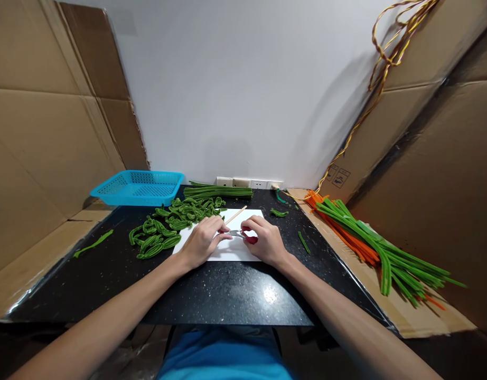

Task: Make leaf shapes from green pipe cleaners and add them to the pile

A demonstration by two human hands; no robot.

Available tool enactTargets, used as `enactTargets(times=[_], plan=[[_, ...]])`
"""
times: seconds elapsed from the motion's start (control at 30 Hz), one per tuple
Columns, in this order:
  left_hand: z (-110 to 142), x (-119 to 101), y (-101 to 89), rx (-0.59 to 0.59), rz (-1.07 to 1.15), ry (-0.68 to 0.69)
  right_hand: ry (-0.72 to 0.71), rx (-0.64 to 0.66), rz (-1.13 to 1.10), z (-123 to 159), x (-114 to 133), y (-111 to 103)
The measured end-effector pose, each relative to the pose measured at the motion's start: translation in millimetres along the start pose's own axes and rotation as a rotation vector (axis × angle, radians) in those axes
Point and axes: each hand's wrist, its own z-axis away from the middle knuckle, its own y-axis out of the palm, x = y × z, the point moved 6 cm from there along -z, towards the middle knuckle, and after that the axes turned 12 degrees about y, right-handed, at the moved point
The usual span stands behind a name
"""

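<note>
Both my hands rest on a white sheet (pixel 231 252) on the black tabletop (pixel 212 293). My left hand (pixel 203 241) is curled, its fingertips touching a small metal tool with a red handle (pixel 243 235). My right hand (pixel 266 240) is closed around that tool's red part. A thin wooden stick (pixel 236 214) lies on the sheet's far edge, just beyond my left hand. A heap of bent green pipe-cleaner pieces (pixel 172 221) lies left of the sheet.
A blue plastic basket (pixel 138 186) stands at the back left. Straight green pipe cleaners (pixel 217 191) lie by the wall sockets. Long green and orange pipe cleaners (pixel 370 240) lie on cardboard to the right. Cardboard panels flank both sides. Loose green bits (pixel 93 243) are scattered about.
</note>
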Motion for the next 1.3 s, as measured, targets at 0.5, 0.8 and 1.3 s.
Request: enactTargets(times=[0.5,0.8,1.3], plan=[[-3.0,-8.3,-7.5,-0.048,-0.081,0.019,-0.010,-0.006,0.025,-0.1,6.2,-3.6],[-1.3,-8.7,-5.1,-0.011,-0.074,0.036,-0.045,0.062,0.070,1.4,11.6,4.1],[5.4,-2.6,1.6,-0.020,-0.036,0.006,-0.059,0.069,0.206,2.7,12.1,8.2]])
